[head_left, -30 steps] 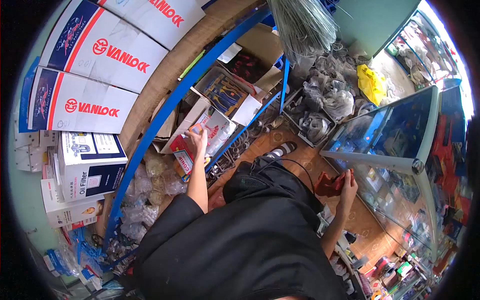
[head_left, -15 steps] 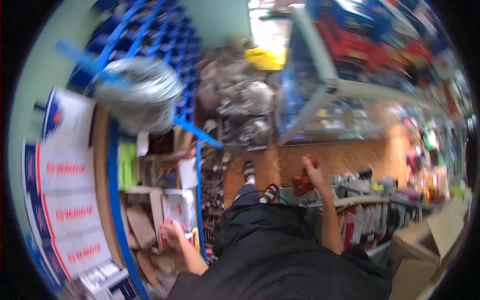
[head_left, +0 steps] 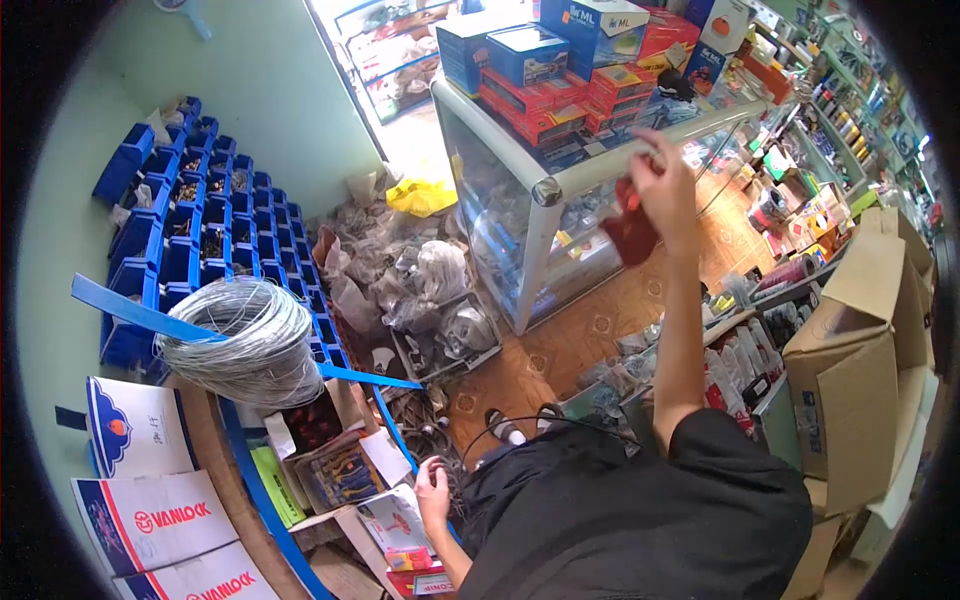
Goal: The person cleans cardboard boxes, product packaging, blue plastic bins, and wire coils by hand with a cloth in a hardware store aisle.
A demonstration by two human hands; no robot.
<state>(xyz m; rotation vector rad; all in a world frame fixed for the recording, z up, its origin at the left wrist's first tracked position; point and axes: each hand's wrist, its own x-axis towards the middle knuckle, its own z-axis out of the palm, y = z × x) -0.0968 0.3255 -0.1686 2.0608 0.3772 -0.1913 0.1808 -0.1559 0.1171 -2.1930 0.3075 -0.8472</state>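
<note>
My right hand [head_left: 662, 185] is raised near the corner of the glass display case [head_left: 545, 190]. Its fingers are closed on a dark red cloth-like item [head_left: 632, 232], which hangs below the hand. My left hand [head_left: 433, 492] is low, beside the blue-edged shelf, its fingers curled apart and nothing visible in them. Small boxes [head_left: 393, 525] lie just to its left. A coil of grey wire [head_left: 245, 340] rests on a blue bar [head_left: 135, 305] above the shelf.
Blue bins [head_left: 180, 258] line the left wall. Bagged goods [head_left: 435, 270] and a yellow bag [head_left: 420, 197] lie on the floor ahead. Red and blue boxes [head_left: 530, 105] sit on the case. Open cardboard boxes [head_left: 850, 380] stand at right, white cartons [head_left: 175, 515] at lower left.
The view has turned and become sharper. My right hand has risen toward the display case with the red item. My left hand appears farther right and lower in the view.
</note>
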